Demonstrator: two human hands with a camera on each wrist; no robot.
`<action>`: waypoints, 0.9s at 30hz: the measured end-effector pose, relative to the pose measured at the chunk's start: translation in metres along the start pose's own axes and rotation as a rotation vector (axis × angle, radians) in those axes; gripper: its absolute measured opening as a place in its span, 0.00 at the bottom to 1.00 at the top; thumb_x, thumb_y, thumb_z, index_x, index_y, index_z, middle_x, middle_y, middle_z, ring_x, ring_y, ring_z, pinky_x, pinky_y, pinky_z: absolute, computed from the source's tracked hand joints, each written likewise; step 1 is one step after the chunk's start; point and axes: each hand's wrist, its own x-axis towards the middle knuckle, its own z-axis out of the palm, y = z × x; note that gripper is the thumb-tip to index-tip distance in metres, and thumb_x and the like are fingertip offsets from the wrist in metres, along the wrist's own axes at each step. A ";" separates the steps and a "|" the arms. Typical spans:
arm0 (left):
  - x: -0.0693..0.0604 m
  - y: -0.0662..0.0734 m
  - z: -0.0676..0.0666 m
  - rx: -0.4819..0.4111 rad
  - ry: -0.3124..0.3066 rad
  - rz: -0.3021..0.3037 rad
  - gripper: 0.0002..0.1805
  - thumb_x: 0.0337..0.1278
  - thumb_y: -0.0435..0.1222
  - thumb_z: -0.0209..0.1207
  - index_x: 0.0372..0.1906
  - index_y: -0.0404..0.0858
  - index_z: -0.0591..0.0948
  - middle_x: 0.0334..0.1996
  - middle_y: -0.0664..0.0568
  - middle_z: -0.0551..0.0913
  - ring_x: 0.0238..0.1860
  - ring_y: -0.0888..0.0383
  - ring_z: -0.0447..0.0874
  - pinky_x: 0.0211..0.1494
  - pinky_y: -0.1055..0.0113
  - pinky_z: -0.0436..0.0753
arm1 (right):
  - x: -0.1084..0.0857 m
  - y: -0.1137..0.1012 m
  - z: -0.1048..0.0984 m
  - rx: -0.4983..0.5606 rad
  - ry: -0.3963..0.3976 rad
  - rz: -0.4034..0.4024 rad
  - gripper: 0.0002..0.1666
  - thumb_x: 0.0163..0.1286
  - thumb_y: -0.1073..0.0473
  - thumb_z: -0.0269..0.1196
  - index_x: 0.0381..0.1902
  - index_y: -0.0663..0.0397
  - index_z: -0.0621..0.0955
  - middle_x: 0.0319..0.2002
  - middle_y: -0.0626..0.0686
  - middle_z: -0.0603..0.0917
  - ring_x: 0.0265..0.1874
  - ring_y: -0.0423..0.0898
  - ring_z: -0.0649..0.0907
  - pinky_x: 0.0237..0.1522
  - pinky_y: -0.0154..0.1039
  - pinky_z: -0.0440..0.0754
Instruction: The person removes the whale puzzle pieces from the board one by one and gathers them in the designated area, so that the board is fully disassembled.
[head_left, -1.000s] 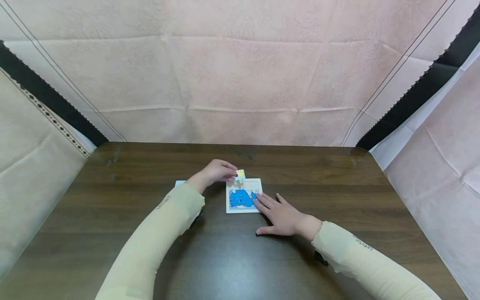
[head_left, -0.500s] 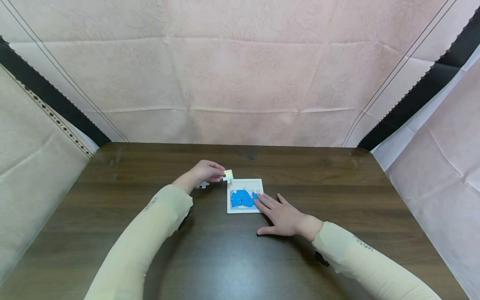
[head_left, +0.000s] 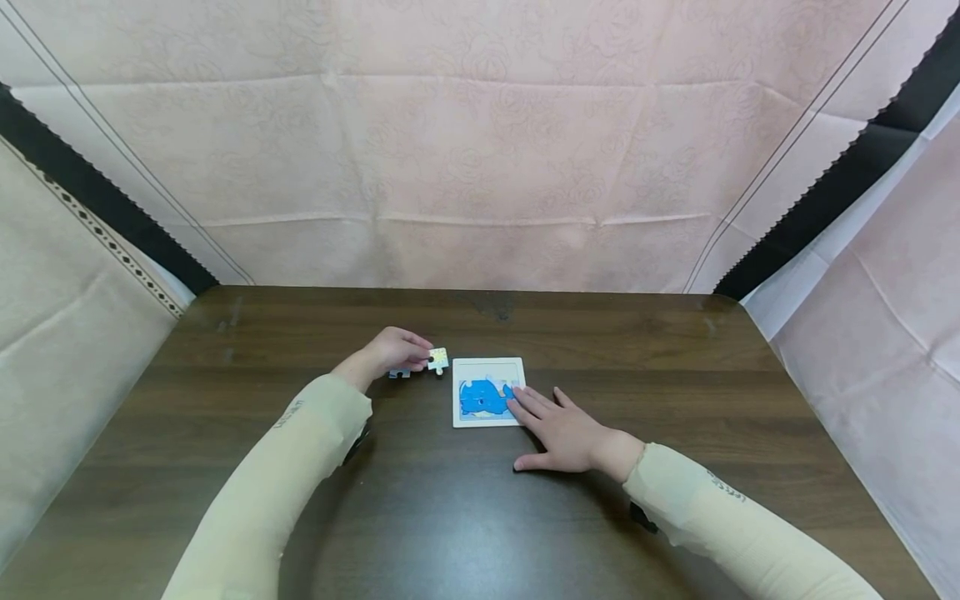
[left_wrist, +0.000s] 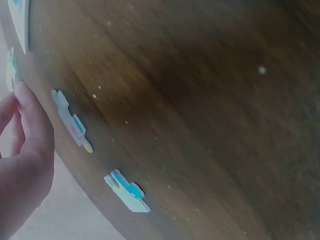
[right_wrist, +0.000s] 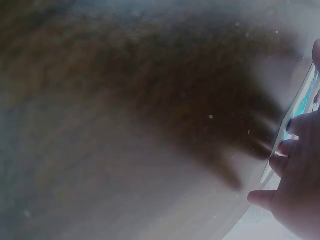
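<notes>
A white-framed puzzle board (head_left: pixel 488 364) with a blue whale picture lies on the table. Left of it, my left hand (head_left: pixel 395 350) pinches a pale yellow and light blue jigsaw piece (head_left: pixel 438 360) between thumb and fingertips. The same jigsaw piece (left_wrist: pixel 11 72) shows at the left edge of the left wrist view. My right hand (head_left: pixel 566 433) lies with spread, straight fingers, the fingertips resting on the board's right side. In the right wrist view, those fingers (right_wrist: pixel 287 147) touch the board's edge.
Two loose jigsaw pieces lie on the table near my left hand, one a pale piece (left_wrist: pixel 71 122), the other a blue and white piece (left_wrist: pixel 127 192). The brown wooden table (head_left: pixel 480 517) ends at a pale cloth wall (head_left: pixel 480 183) behind.
My left hand has moved left, away from the board's top edge, with the jigsaw piece in its fingers, and slightly lower in the last half second. The right hand and board stay put.
</notes>
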 end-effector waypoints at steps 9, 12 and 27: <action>0.001 -0.001 0.003 0.075 0.012 0.010 0.15 0.62 0.30 0.55 0.51 0.26 0.77 0.39 0.43 0.81 0.27 0.63 0.79 0.40 0.71 0.84 | 0.001 0.002 0.002 -0.012 -0.013 0.016 0.52 0.61 0.27 0.51 0.74 0.48 0.52 0.75 0.53 0.48 0.74 0.50 0.50 0.70 0.63 0.48; 0.001 -0.001 0.005 0.094 0.021 0.004 0.14 0.62 0.30 0.55 0.50 0.27 0.78 0.39 0.42 0.81 0.27 0.63 0.78 0.40 0.71 0.84 | 0.001 0.002 0.001 -0.008 -0.014 0.014 0.52 0.61 0.28 0.51 0.73 0.48 0.52 0.75 0.53 0.48 0.74 0.50 0.50 0.70 0.64 0.48; 0.001 0.001 0.009 0.158 0.054 0.027 0.12 0.62 0.30 0.54 0.48 0.28 0.79 0.39 0.42 0.81 0.28 0.61 0.78 0.39 0.71 0.84 | 0.002 0.002 0.002 0.004 -0.021 0.018 0.51 0.61 0.28 0.51 0.74 0.47 0.52 0.75 0.52 0.48 0.74 0.50 0.50 0.70 0.64 0.48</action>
